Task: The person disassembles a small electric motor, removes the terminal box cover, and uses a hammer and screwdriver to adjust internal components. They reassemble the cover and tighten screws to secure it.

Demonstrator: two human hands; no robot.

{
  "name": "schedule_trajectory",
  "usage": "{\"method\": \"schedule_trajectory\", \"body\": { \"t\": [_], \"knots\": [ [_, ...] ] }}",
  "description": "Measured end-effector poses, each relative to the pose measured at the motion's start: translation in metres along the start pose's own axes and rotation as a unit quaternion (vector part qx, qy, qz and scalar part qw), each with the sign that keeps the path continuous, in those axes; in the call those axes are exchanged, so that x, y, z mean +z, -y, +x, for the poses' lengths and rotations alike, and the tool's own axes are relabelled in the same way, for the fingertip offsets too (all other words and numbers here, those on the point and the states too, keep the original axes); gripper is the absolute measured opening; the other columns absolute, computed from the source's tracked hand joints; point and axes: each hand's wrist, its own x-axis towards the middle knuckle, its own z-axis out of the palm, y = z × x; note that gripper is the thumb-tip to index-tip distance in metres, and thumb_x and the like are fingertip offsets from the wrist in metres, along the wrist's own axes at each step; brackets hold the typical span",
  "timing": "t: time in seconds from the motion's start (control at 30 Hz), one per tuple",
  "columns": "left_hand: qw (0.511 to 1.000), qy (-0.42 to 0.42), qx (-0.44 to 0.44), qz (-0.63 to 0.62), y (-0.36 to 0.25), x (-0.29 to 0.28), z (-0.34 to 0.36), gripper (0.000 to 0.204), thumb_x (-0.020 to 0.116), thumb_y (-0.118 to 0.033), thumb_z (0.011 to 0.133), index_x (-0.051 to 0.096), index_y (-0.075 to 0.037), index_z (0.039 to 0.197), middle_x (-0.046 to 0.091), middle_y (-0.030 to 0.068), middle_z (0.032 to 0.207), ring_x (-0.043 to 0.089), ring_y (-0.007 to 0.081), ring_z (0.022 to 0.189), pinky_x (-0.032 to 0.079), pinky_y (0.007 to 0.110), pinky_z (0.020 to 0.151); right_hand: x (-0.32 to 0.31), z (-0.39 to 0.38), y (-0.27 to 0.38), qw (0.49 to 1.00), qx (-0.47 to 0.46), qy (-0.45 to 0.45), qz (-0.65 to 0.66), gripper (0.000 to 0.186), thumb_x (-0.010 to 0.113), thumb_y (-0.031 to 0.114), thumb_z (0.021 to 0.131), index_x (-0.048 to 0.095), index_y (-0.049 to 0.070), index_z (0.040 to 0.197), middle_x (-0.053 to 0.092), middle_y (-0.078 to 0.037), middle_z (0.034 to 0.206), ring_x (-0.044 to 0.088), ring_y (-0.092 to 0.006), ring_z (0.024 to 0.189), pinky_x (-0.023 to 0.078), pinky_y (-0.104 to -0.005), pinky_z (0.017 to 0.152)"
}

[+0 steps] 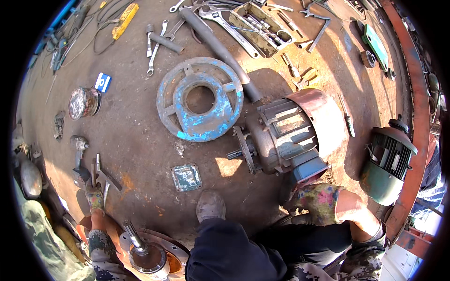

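My gloved left hand (95,199) is at the lower left, its fingers closed around a metal tool (93,171) among a few loose tools beside an impact wrench (78,157). My gloved right hand (315,202) is curled just below the blue-grey terminal box (307,168) of a motor (281,131) with a copper-coloured cover; what its fingers hold is hidden. A round blue-flaked casting (185,119) lies left of the motor. A small square plate (186,177) lies before my shoe (210,206). A flanged part with an upright splined shaft (137,239) sits at my lower left.
Wrenches (220,25), a steel pipe (208,37), a socket box (255,25), pliers (307,77) and a screwdriver (347,117) lie farther forward. A tin (84,103) and yellow pendant control (124,21) are left. A green motor (386,164) stands by a red beam (408,56) at right.
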Motion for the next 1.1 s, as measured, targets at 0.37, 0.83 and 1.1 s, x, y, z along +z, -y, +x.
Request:
{"method": "schedule_trajectory", "body": {
  "t": [0.37,0.83,1.1],
  "knots": [
    [0.982,0.076,-0.132,0.113,0.012,0.017,-0.03,0.03,0.071,-0.013,0.096,0.066,0.002,0.122,0.073,0.0292,0.107,0.071,0.0498,0.098,0.055,0.052,0.084,0.013,0.008,-0.013,0.997,-0.059,-0.032,-0.023,0.042,0.075,0.034,0.102,0.071,0.012,0.138,0.074,-0.013,0.125,0.067,-0.035,0.122,0.055,-0.0459,0.103],
    [0.927,0.049,0.051,-0.368,-0.321,-0.091,0.001,0.043,0.07,-0.017,0.105,0.06,-0.002,0.145,0.07,0.0043,0.118,0.06,0.0075,0.085,0.05,0.027,0.072,0.068,0.064,0.017,0.95,-0.181,-0.232,0.101,0.048,0.067,0.036,0.104,0.062,0.011,0.145,0.069,-0.011,0.137,0.069,-0.0346,0.123,0.056,-0.0442,0.105],
    [0.717,0.2,0.124,-0.656,-0.526,-0.046,-0.129,0.048,0.066,-0.02,0.109,0.048,-0.004,0.151,0.065,0.0052,0.122,0.051,0.009,0.079,0.048,0.028,0.069,0.082,0.059,0.056,0.867,-0.204,-0.429,0.149,0.048,0.074,0.037,0.099,0.067,0.009,0.138,0.073,-0.02,0.123,0.071,-0.0433,0.11,0.058,-0.048,0.092]
  ]
}}
